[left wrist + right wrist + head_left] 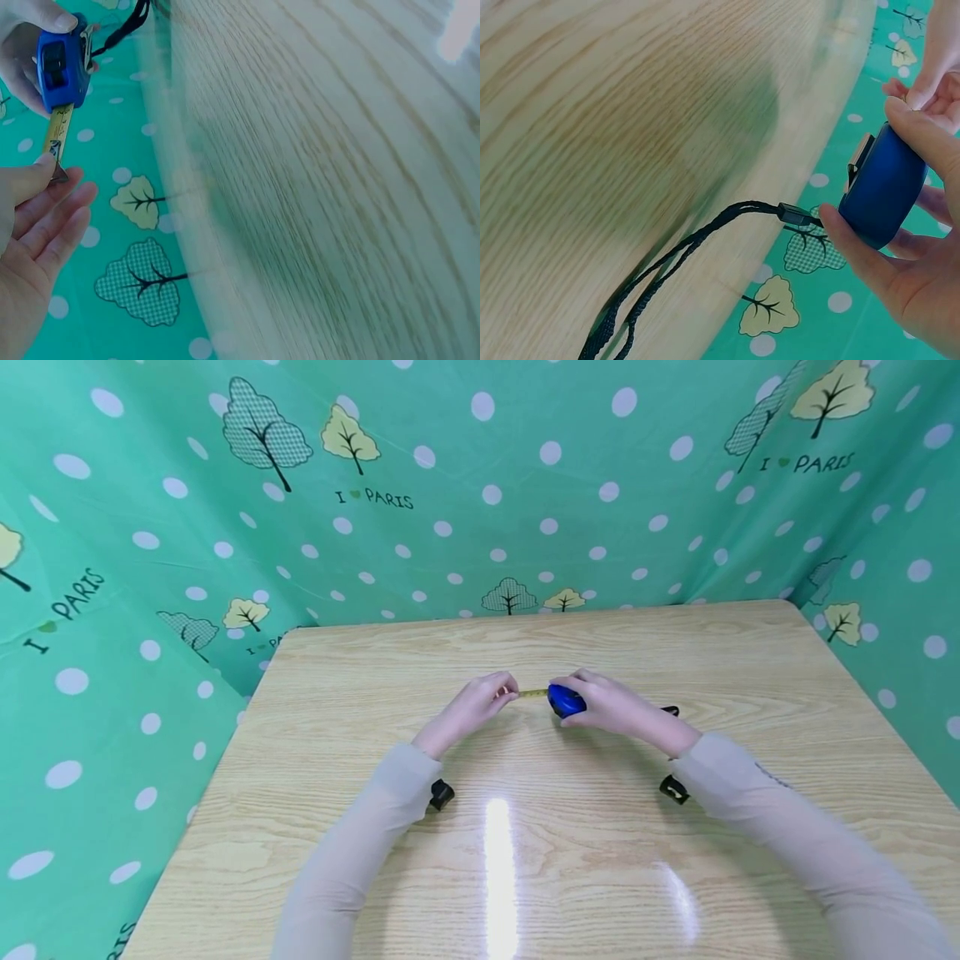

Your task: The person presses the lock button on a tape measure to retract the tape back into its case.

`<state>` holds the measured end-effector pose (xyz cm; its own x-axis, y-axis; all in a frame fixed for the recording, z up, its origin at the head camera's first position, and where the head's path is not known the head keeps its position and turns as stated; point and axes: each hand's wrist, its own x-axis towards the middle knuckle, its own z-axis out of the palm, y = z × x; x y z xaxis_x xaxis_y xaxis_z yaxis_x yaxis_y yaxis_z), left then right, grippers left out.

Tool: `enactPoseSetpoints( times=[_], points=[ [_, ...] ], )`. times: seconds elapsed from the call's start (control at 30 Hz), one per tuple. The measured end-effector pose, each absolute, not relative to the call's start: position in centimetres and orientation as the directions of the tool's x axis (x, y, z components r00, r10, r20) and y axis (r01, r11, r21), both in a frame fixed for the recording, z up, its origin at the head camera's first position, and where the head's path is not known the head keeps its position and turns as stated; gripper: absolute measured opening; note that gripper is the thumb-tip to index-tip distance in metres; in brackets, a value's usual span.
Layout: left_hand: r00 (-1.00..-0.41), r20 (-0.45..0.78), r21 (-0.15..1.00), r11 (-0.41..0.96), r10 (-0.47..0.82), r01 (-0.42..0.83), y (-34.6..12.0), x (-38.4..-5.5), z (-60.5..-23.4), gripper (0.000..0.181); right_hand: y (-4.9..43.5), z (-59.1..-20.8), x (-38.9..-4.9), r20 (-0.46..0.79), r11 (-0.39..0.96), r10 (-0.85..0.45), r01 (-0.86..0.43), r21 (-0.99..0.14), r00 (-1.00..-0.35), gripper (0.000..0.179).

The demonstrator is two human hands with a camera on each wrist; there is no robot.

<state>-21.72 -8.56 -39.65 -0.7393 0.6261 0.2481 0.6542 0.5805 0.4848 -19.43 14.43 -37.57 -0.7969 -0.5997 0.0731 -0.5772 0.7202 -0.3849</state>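
A blue tape measure point(565, 701) with a black sliding button is held above the table by my right hand point(603, 703), thumb and fingers around its case. From its mouth a short length of yellow blade point(533, 693) runs out to the left. My left hand point(483, 700) pinches the metal hook at the blade's end between thumb and forefinger, as the left wrist view shows; its other fingers point(64, 229) lie loosely extended. A black wrist cord point(735, 214) hangs from the case and trails toward the table in the right wrist view.
Both hands are over a wood-grain table point(360, 677). A green dotted cloth point(517, 510) with printed trees hangs behind and beside it. Dark wrist-worn parts point(442, 794) show under the left sleeve, with a similar black piece point(674, 789) by the right sleeve.
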Motion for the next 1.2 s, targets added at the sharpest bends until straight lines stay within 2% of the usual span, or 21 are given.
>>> enactPoseSetpoints(
  times=[0.87,1.2],
  points=[
    [-0.745,0.246,0.515,0.567,0.620,0.643,-7.5,-21.8,-39.8,0.008,13.5,-37.8,-19.4,0.113,0.700,-0.609,-0.599,-0.389,-0.785,0.063],
    [-0.808,0.228,0.483,0.658,0.543,0.578,-9.1,-21.7,-39.9,0.023,14.3,-38.4,-19.4,0.063,0.739,-0.558,-0.530,-0.417,-0.827,0.062]
  ],
)
